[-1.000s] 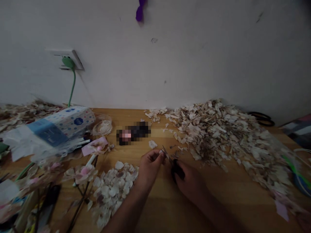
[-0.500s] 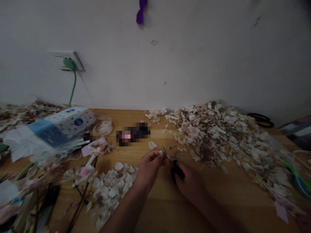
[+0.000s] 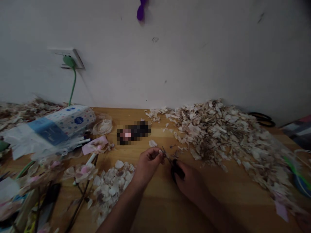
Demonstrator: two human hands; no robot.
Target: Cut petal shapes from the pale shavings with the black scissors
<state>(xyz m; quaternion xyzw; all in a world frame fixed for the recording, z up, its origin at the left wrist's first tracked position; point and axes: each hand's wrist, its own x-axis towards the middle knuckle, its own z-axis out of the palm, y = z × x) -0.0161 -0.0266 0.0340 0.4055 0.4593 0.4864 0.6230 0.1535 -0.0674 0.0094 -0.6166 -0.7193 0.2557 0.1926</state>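
Observation:
My left hand (image 3: 149,163) pinches a small pale petal-like piece (image 3: 160,151) between thumb and fingers, over the middle of the wooden table (image 3: 165,207). My right hand (image 3: 190,181) is closed around the dark handles of a pair of scissors (image 3: 175,168). The scissor blades point up and left, close beside the pinched piece; whether they touch it I cannot tell. A loose pale petal (image 3: 152,143) lies just beyond my left hand. Left of my left forearm is a heap of rounded pale petals (image 3: 113,186).
A large pile of dry pale scraps (image 3: 209,129) covers the right side, with black-handled scissors (image 3: 262,119) behind it. At left are a tissue pack (image 3: 62,124), artificial flowers on stems (image 3: 84,173) and a roll of clear tape (image 3: 103,124). A blurred-out dark object (image 3: 134,132) lies at centre.
The left hand has shifted slightly left, and its fingertips sit a little farther from the scissor handles. The right hand keeps its grip on the scissors. The whole view has moved very slightly.

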